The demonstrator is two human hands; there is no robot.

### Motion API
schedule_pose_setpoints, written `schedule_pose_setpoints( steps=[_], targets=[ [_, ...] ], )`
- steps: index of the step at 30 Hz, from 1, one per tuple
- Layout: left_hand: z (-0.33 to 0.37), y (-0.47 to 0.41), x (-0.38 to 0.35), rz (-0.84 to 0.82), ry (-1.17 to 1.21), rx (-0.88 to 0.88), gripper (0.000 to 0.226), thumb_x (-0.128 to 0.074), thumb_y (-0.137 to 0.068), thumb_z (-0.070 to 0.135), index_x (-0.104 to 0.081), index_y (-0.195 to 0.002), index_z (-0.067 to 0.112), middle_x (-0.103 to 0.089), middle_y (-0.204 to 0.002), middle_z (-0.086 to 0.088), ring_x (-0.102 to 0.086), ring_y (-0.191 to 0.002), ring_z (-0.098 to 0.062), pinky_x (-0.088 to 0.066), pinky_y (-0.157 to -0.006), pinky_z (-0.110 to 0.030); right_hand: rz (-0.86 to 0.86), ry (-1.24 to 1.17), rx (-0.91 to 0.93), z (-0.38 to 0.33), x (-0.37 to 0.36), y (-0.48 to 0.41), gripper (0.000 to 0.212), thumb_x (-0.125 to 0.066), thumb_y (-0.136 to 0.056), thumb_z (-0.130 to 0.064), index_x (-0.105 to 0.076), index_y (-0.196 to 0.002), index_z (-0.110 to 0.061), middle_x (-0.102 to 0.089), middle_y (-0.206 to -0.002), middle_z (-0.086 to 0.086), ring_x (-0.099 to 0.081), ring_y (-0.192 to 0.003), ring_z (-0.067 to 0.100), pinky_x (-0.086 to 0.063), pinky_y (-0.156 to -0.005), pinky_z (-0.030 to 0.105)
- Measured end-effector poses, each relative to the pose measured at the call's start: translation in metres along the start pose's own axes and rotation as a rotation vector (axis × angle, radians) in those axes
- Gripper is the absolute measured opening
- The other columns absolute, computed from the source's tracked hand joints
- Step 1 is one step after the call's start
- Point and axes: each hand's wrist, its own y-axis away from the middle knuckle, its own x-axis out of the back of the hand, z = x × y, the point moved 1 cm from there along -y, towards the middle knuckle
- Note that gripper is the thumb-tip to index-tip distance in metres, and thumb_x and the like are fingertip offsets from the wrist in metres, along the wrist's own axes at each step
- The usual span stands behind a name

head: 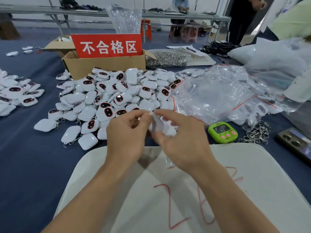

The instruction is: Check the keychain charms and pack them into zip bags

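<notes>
A big heap of white keychain charms [111,96] with dark oval faces lies on the blue table. Just in front of it, my left hand [127,133] and my right hand [181,137] meet over the table's middle. Both pinch the top edge of a small clear zip bag [158,125] with a white charm inside it. The bag hangs between my fingers, blurred. A pile of clear zip bags [215,95] with red seal strips lies to the right, some with charms in them.
A cardboard box [107,64] with a red sign stands behind the heap. More charms [15,93] lie at far left. A green timer [223,132], loose key rings [257,132] and a phone [296,142] sit at right. A white board [252,182] with red marks lies nearest me. People stand at the back.
</notes>
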Motion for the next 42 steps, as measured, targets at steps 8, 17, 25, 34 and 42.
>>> schedule_pose_setpoints(
  steps=[8, 17, 25, 34, 42],
  targets=[
    [0.000, -0.002, 0.001, -0.043, 0.101, -0.036, 0.015, -0.067, -0.082, 0.038, -0.078, -0.085, 0.048, -0.077, -0.075, 0.008, -0.072, -0.067, -0.009, -0.057, -0.069, -0.023, -0.043, -0.290, -0.073, 0.001, 0.001, -0.006, 0.015, -0.060, -0.093, -0.020, -0.072, -0.102, -0.025, -0.075, -0.087, -0.003, -0.072, -0.084, 0.018, -0.059, -0.084, 0.045],
    [-0.003, -0.001, 0.000, -0.128, 0.077, -0.103, 0.018, -0.071, -0.088, 0.027, -0.081, -0.085, 0.042, -0.078, -0.079, 0.011, -0.073, -0.074, -0.003, -0.051, -0.068, -0.011, -0.253, -0.675, -0.329, 0.003, 0.008, -0.010, 0.017, -0.057, -0.102, -0.010, -0.073, -0.103, -0.004, -0.074, -0.080, 0.010, -0.066, -0.063, 0.022, -0.051, -0.055, 0.024],
    [0.003, 0.001, -0.002, -0.242, 0.279, -0.100, 0.022, -0.064, -0.097, 0.009, -0.083, -0.091, 0.020, -0.062, -0.064, -0.023, -0.058, -0.049, -0.021, -0.055, -0.056, -0.029, -0.329, -0.934, -0.424, 0.003, 0.012, -0.011, 0.025, -0.049, -0.104, -0.006, -0.072, -0.101, 0.002, -0.073, -0.081, 0.020, -0.067, -0.070, 0.029, -0.056, -0.064, 0.031],
    [-0.002, 0.000, -0.004, -0.277, 0.252, -0.039, 0.017, -0.067, -0.089, 0.023, -0.082, -0.096, 0.029, -0.068, -0.070, -0.004, -0.055, -0.054, -0.018, -0.059, -0.059, -0.033, -0.309, -0.889, -0.402, 0.006, 0.006, -0.008, 0.028, -0.049, -0.104, -0.006, -0.075, -0.097, -0.004, -0.074, -0.085, 0.018, -0.068, -0.076, 0.029, -0.058, -0.070, 0.033],
    [0.001, 0.002, -0.003, -0.149, 0.214, -0.025, 0.027, -0.077, -0.088, 0.008, -0.084, -0.084, 0.034, -0.079, -0.079, 0.001, -0.073, -0.067, -0.008, -0.057, -0.057, -0.017, -0.397, -0.818, -0.373, 0.004, 0.002, -0.009, 0.027, -0.055, -0.093, 0.007, -0.069, -0.115, 0.005, -0.071, -0.105, 0.027, -0.066, -0.089, 0.038, -0.054, -0.097, 0.049]
  ],
)
